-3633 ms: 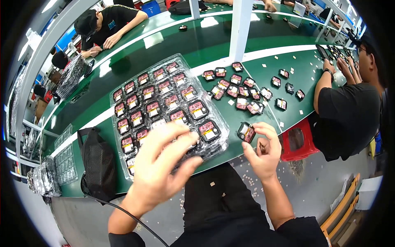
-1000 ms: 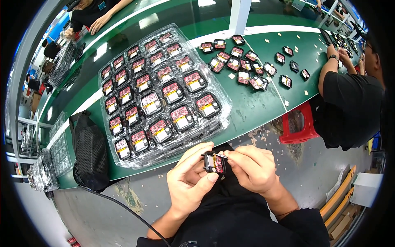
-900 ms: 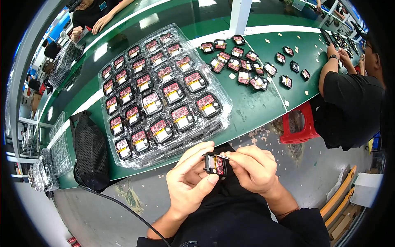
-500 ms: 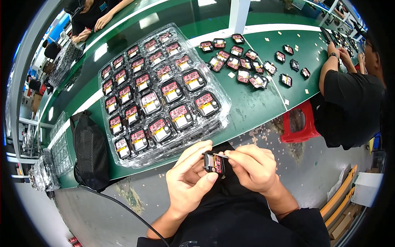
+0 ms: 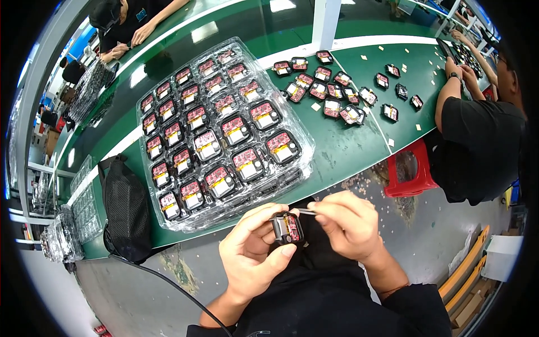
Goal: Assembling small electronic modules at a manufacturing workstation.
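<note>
My left hand (image 5: 247, 255) grips a small black device housing (image 5: 288, 229) between thumb and fingers. Its open face shows a red circuit board beside a silvery grey part. In my right hand (image 5: 355, 227), thumb and fingers are pinched on slim metal tweezers (image 5: 306, 211). Their tips reach the upper edge of the housing; whether they grasp anything there is too small to tell. Beyond my hands, a clear plastic tray (image 5: 300, 121) holds rows of similar housings with red boards and yellow tape.
Several loose housings (image 5: 323, 73) and small pale pieces lie on the green table (image 5: 342, 157). A black mesh bag (image 5: 124, 205) with a cable sits left of the tray. On the right, a person (image 5: 477, 129) works near a red stool (image 5: 412, 171); another (image 5: 126, 25) works across the table.
The housing has turned in my left hand and shifted slightly left, its board now facing up more. The tweezers have moved from across the board to the housing's upper edge.
</note>
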Available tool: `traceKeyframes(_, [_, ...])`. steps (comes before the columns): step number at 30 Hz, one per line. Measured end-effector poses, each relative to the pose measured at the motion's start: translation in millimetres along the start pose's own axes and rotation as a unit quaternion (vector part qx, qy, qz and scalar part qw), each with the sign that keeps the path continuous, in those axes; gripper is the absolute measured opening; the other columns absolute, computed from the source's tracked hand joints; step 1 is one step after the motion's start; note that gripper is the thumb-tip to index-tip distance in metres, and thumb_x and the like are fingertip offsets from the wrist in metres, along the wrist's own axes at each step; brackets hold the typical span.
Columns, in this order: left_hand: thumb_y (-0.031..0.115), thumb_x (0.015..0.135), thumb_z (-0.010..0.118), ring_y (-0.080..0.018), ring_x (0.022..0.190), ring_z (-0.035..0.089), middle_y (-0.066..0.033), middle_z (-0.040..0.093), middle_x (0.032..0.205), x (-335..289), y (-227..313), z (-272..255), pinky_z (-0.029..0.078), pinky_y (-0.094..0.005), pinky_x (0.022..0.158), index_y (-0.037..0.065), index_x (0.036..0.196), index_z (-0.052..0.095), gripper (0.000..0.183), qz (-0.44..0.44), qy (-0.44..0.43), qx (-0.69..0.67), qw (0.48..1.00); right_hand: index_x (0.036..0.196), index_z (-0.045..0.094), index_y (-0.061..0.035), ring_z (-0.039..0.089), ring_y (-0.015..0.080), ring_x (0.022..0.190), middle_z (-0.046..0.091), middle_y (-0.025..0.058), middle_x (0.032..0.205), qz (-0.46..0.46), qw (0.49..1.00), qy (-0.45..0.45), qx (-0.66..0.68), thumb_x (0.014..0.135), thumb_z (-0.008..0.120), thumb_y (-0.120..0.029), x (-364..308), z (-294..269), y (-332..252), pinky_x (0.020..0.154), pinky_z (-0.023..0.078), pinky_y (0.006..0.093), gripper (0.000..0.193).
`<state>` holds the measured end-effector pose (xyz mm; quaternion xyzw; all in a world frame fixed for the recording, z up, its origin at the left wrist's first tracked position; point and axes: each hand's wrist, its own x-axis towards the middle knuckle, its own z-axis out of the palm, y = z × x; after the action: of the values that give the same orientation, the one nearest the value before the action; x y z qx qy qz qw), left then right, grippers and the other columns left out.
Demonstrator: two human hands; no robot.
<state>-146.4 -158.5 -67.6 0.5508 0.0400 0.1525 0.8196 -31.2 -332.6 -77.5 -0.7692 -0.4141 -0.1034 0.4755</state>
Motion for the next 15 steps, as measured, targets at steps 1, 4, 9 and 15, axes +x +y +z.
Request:
traceKeyframes(1, [-0.006, 0.084, 0.08, -0.0359, 0.129, 0.06, -0.0242, 0.054, 0.141, 2.6, 9.8, 0.6, 0.053, -0.0442, 0.109, -0.01, 0.135, 0.054, 0.058, -0.004, -0.002, -0.01, 1.0, 0.105, 0.075, -0.0012, 0.069, 0.0263, 0.069, 0.068, 0.0106, 0.087, 0.02, 0.999, 0.022, 0.014, 0.084, 0.078, -0.001, 0.7, -3.3, 5.4, 0.059, 0.055, 0.0332, 0.021])
traceKeyframes(4, [-0.007, 0.078, 0.084, -0.036, 0.125, 0.064, -0.0236, 0.059, 0.133, 13.9, 29.5, -12.1, 0.056, -0.0443, 0.104, -0.009, 0.133, 0.055, 0.062, 0.067, -0.034, 0.072, 0.995, 0.108, 0.073, 0.0024, 0.064, 0.021, 0.072, 0.068, 0.0134, 0.093, 0.097, 0.992, 0.082, 0.008, 0.094, 0.071, -0.001, 1.5, -7.5, 24.9, 0.064, 0.051, 0.0307, 0.014])
traceKeyframes(9, [-0.007, 0.076, 0.085, -0.0252, 0.119, 0.067, -0.0171, 0.06, 0.129, 66.9, 64.5, -14.7, 0.059, -0.0372, 0.1, -0.004, 0.129, 0.059, 0.06, 0.16, 0.038, 0.233, 0.959, 0.109, 0.072, 0.0034, 0.06, 0.0187, 0.069, 0.067, 0.0114, 0.091, 0.132, 0.985, 0.108, -0.016, 0.097, 0.069, -0.002, 0.6, -6.9, 49.5, 0.062, 0.048, 0.029, 0.014])
traceKeyframes(15, [0.0, 0.08, 0.085, -0.0149, 0.098, 0.068, -0.0066, 0.06, 0.107, 163.6, 72.5, -45.4, 0.058, -0.0289, 0.086, -0.002, 0.097, 0.064, 0.027, 0.149, -0.004, 0.569, 0.809, 0.108, 0.071, 0.0041, 0.059, 0.0173, 0.069, 0.067, 0.0112, 0.091, 0.167, 0.977, 0.131, -0.027, 0.099, 0.067, -0.005, 6.7, -3.0, 58.5, 0.063, 0.048, 0.0299, 0.013])
